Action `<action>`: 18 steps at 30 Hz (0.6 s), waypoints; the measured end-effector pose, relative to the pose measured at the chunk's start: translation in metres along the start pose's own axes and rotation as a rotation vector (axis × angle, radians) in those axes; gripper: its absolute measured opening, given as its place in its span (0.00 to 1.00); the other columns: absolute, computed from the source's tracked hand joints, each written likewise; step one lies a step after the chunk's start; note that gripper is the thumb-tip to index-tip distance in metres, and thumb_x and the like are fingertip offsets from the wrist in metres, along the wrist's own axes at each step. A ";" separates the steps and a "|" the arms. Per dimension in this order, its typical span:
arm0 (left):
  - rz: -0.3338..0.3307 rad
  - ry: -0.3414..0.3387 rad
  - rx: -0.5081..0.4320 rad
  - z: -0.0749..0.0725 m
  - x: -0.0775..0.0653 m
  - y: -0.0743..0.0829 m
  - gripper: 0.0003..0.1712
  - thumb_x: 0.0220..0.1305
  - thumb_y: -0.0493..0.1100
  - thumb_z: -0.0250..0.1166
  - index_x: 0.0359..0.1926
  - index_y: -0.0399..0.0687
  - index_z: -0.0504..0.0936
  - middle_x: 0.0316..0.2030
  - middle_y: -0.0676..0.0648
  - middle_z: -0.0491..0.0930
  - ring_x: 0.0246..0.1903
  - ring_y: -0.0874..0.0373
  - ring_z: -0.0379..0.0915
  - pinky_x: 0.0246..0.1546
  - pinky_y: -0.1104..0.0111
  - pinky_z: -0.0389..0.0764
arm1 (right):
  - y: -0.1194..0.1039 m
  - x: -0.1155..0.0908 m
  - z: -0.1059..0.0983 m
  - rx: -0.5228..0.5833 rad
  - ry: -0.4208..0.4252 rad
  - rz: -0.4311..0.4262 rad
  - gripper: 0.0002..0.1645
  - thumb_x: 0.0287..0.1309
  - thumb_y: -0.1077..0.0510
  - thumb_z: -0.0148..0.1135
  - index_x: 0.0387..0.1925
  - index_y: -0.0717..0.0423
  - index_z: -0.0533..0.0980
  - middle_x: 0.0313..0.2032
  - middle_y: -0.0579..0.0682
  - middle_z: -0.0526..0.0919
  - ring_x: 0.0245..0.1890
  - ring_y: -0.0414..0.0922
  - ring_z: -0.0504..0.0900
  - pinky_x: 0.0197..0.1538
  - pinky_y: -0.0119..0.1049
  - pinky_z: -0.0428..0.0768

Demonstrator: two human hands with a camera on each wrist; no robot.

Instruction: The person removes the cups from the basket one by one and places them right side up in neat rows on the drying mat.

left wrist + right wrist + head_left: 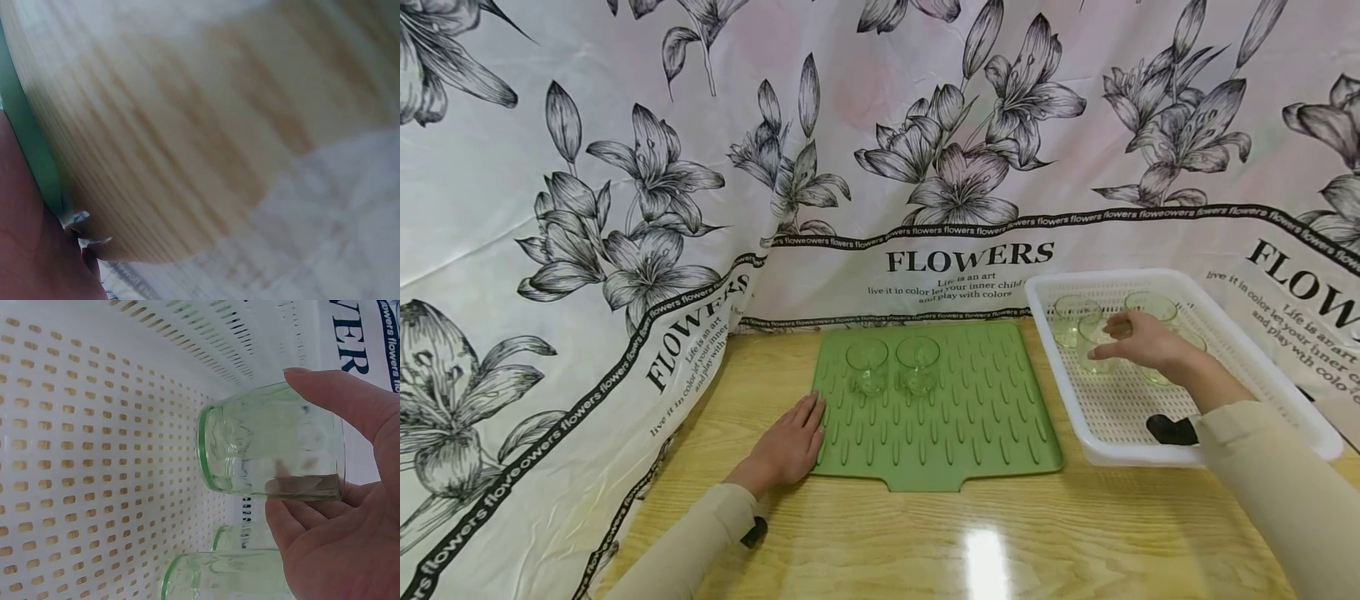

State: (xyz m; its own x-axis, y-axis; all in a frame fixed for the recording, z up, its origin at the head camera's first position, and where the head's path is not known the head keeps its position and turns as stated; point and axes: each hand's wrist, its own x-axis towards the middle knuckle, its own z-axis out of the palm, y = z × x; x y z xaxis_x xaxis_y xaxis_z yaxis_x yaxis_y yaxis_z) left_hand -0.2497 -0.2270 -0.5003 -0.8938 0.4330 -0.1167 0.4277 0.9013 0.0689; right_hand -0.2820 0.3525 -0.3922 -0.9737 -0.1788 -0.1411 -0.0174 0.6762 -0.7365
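My right hand (1142, 343) reaches into the white basket (1105, 450) and grips a clear greenish drinking glass (269, 444), thumb on one side and fingers on the other. The held glass is upright, its thick base close over the basket's perforated floor. Other like glasses (231, 575) stand beside it in the basket, partly hidden by the hand. My left hand (786, 442) rests at the left edge of the green ridged mat (970, 433), fingers extended and fingertips at its rim. Two matching glasses (867, 367) (917, 367) stand side by side on the mat's back left part.
The basket stands right of the mat on a wood-grain table (865, 542), its raised rim around the glasses. Behind hangs a white floral cloth (820, 275) with printed lettering, which also runs down the left side. A short tab juts from the mat's front edge.
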 end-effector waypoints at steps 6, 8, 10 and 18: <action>0.003 0.001 0.031 0.003 0.000 -0.001 0.35 0.85 0.55 0.31 0.81 0.40 0.49 0.81 0.39 0.42 0.80 0.43 0.40 0.78 0.51 0.54 | -0.006 -0.002 -0.006 0.016 0.045 -0.002 0.53 0.66 0.51 0.68 0.71 0.83 0.50 0.68 0.80 0.58 0.66 0.74 0.62 0.65 0.69 0.67; 0.011 0.012 0.027 0.003 0.000 -0.002 0.35 0.85 0.55 0.32 0.81 0.40 0.49 0.81 0.39 0.43 0.80 0.43 0.41 0.77 0.51 0.55 | -0.007 -0.003 -0.009 0.026 0.052 -0.001 0.54 0.67 0.50 0.67 0.72 0.82 0.49 0.69 0.80 0.57 0.67 0.74 0.61 0.65 0.69 0.67; 0.013 0.014 0.029 0.003 0.000 -0.002 0.35 0.85 0.55 0.32 0.81 0.40 0.49 0.81 0.39 0.43 0.80 0.43 0.41 0.78 0.51 0.54 | -0.008 -0.003 -0.012 0.034 0.055 -0.006 0.55 0.67 0.50 0.68 0.73 0.81 0.47 0.70 0.80 0.56 0.67 0.74 0.60 0.66 0.69 0.66; -0.002 -0.012 0.014 -0.001 -0.002 0.001 0.35 0.85 0.54 0.34 0.81 0.40 0.49 0.81 0.39 0.42 0.80 0.43 0.40 0.78 0.51 0.52 | -0.016 -0.006 -0.019 0.058 0.083 -0.007 0.59 0.67 0.46 0.68 0.75 0.78 0.45 0.71 0.79 0.55 0.70 0.74 0.58 0.67 0.69 0.65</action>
State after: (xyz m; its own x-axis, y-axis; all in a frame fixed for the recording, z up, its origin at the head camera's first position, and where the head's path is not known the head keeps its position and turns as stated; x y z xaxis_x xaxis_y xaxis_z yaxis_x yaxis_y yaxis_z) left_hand -0.2479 -0.2268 -0.4990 -0.8930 0.4312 -0.1288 0.4278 0.9022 0.0547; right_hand -0.2801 0.3565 -0.3666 -0.9891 -0.1221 -0.0821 -0.0138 0.6324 -0.7745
